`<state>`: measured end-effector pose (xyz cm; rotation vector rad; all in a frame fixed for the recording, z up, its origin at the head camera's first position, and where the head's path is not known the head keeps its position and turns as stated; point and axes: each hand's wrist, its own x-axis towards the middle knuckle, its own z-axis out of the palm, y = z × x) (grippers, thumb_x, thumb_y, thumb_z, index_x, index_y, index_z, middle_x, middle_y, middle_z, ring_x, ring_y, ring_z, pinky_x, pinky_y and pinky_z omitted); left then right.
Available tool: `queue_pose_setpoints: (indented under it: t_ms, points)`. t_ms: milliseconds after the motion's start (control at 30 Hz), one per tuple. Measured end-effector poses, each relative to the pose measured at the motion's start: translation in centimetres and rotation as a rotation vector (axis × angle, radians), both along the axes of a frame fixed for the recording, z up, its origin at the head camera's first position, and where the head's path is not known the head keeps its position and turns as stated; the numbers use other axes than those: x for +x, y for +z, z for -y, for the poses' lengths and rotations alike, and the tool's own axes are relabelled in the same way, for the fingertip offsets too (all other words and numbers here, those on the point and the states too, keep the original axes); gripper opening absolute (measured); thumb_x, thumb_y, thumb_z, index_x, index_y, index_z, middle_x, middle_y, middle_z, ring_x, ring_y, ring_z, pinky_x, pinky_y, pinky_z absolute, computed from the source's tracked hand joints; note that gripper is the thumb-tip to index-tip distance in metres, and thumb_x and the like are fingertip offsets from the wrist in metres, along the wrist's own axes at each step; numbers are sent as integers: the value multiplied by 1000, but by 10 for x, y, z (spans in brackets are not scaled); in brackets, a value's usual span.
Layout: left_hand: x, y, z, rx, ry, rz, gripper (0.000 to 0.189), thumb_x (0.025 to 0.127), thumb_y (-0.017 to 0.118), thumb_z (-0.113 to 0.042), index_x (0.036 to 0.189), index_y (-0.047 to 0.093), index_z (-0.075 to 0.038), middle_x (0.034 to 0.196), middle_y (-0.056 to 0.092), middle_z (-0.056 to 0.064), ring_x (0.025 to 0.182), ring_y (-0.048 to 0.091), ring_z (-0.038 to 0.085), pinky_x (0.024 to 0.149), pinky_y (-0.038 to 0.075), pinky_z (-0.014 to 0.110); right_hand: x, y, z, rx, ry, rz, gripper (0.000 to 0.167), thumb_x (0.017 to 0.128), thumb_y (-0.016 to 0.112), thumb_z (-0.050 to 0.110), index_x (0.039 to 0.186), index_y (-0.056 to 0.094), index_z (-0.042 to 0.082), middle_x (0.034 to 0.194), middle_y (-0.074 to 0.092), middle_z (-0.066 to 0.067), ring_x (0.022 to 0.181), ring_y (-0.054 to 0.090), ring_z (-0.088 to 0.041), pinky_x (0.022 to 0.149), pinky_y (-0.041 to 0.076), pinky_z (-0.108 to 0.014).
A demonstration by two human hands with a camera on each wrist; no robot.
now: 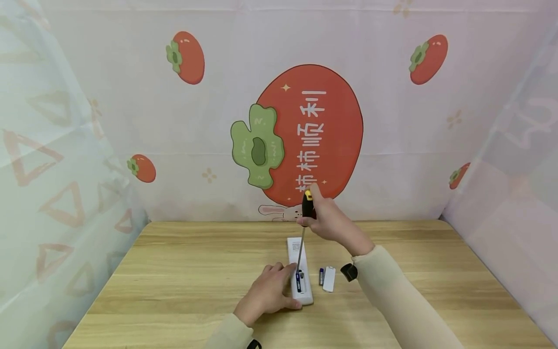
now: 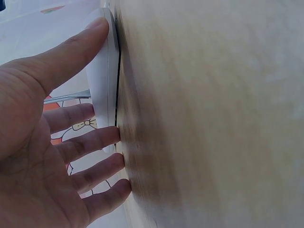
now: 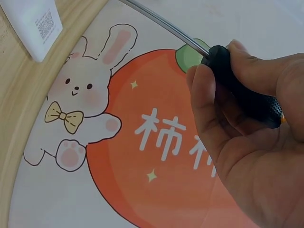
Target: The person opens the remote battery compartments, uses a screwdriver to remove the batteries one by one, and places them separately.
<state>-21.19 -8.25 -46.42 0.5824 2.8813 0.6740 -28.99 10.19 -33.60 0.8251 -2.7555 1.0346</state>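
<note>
A white remote control lies face down on the table, its battery compartment uncovered with a blue battery inside. My left hand rests along its left side, fingers extended; in the left wrist view the thumb presses the near end and the index fingertip touches the side. Above the remote, my right hand grips the black handle of a screwdriver, fingers and thumb curled around it. The steep metal shaft reaches down to the compartment by the battery; whether the tip touches it I cannot tell.
Right of the remote lie a loose blue battery and a white battery cover, side by side. The wooden table ends at a printed cloth backdrop, with cloth sides left and right.
</note>
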Motion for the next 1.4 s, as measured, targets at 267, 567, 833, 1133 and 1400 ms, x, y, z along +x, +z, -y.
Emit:
queue_pose_setpoints:
  t_ms: [267, 567, 833, 1133, 1400]
  points:
    - [0, 0, 0, -1, -1, 7, 93, 72, 91, -48, 148, 52, -12, 118, 60, 8, 110, 54, 29, 89, 50, 44, 19, -5, -6, -17, 37, -70, 62, 87, 80, 8, 126, 32, 8, 90, 59, -9, 78, 63, -21, 65, 56, -31]
    - [-1, 0, 0, -4, 1, 6, 93, 73, 90, -47, 149, 51, -11, 120, 59, 9, 109, 53, 28, 89, 50, 44, 46, -13, -11, -47, 46, -222, 60, 84, 83, 9, 124, 39, 5, 89, 60, -6, 71, 61, -16, 62, 54, -24]
    - [2, 1, 1, 6, 0, -4, 92, 73, 90, -45, 149, 52, -11, 115, 59, 7, 107, 53, 28, 85, 50, 42, 63, -24, -12, -67, 63, -366, 62, 79, 86, 6, 121, 40, 4, 89, 62, -3, 77, 68, -15, 69, 58, -23]
    - [1, 2, 0, -1, 3, 14, 91, 74, 89, -47, 149, 51, -14, 113, 58, 5, 105, 52, 26, 85, 49, 40, 82, -42, -14, -60, 62, -500, 56, 78, 87, 8, 115, 45, 2, 83, 58, -1, 70, 60, -11, 63, 55, -23]
    - [3, 3, 1, 2, 8, 17, 91, 73, 90, -46, 149, 51, -13, 117, 58, 7, 108, 52, 28, 88, 50, 43, 82, -46, -14, -71, 72, -524, 55, 79, 86, 7, 114, 45, 1, 83, 59, -2, 70, 60, -11, 62, 55, -25]
